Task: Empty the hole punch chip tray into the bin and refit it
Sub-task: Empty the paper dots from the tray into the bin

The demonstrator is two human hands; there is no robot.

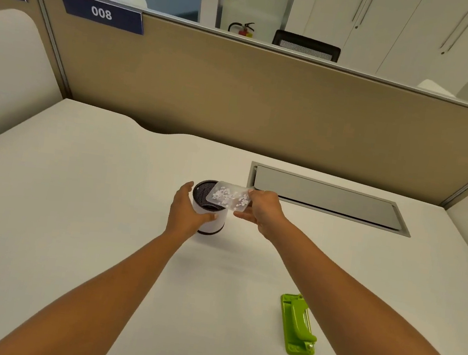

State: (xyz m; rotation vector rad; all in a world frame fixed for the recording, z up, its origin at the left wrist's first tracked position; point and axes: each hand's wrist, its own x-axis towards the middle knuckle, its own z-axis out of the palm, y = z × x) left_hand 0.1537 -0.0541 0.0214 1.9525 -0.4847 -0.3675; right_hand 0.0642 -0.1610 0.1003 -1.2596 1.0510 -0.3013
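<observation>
Tipping the chip tray over the small bin, paper chips not yet poured.

Head view: the right hand [264,212] pinches the clear chip tray [230,196] by its near end, fingers closed on it, holding it tilted with its far end over the bin [208,208] mouth so the white chips will slide in rather than scatter on the desk [75,201]. The left hand [188,211] is half-curled around the bin's side, touching it, likely to keep so light a container from tipping. The green hole punch [298,324] lies well apart, nearer the person, out of the way until the tray is refitted.
</observation>
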